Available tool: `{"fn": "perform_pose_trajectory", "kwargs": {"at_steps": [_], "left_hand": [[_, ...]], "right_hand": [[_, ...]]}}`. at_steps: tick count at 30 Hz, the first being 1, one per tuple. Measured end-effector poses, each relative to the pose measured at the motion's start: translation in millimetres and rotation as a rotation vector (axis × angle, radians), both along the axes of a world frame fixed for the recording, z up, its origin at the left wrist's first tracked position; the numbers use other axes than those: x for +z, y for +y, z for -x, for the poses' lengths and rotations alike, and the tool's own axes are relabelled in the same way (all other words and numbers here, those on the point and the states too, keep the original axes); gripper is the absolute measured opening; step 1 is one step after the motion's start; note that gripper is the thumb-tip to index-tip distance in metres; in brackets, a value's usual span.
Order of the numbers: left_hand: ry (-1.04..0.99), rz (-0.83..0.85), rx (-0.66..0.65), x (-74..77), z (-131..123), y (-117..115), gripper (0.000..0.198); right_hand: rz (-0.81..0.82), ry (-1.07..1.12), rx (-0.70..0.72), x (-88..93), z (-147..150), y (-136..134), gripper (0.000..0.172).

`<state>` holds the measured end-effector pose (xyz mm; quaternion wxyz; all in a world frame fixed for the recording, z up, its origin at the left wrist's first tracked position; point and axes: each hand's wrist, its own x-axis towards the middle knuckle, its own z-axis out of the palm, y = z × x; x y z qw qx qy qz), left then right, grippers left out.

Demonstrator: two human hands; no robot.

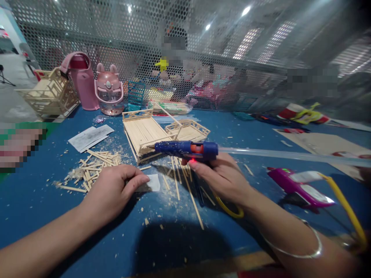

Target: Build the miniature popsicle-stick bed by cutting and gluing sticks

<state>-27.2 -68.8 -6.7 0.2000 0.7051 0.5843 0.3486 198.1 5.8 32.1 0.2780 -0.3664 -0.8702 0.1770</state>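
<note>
My right hand [224, 175] is wrapped round a blue glue gun [185, 149]. A clear glue stick [278, 154] runs out of its rear, and its nozzle points left, in front of a small wooden bed-like model [145, 133]. My left hand [117, 189] is closed, thumb against the fingers, at a small white paper piece [153, 183] on the table. Behind my left hand lies a heap of short wooden sticks [95, 166]. Longer thin sticks [191, 199] are spread between my hands. A second wooden frame [189, 131] stands beside the model.
The blue table [162, 247] bears a pink flask [84, 85], a clear pink-lidded bottle [109, 92] and a larger wooden model [52, 94]. A purple device [298, 187] with a yellow cable lies at right. Folded papers [89, 137] lie left, before a perforated metal screen [139, 38].
</note>
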Motion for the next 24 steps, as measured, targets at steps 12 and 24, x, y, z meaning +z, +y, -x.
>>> {"fn": "perform_pose_trajectory", "kwargs": {"at_steps": [12, 24], "left_hand": [[0.003, 0.071, -0.011, 3.5, -0.9, -1.4, 0.026], [-0.01, 0.087, -0.011, 1.7, -0.2, -0.1, 0.025]], "right_hand": [[-0.135, 0.035, 0.094, -6.2, 1.5, 4.4, 0.033], [-0.15, 0.024, 0.108, -5.1, 2.2, 4.1, 0.033]]}}
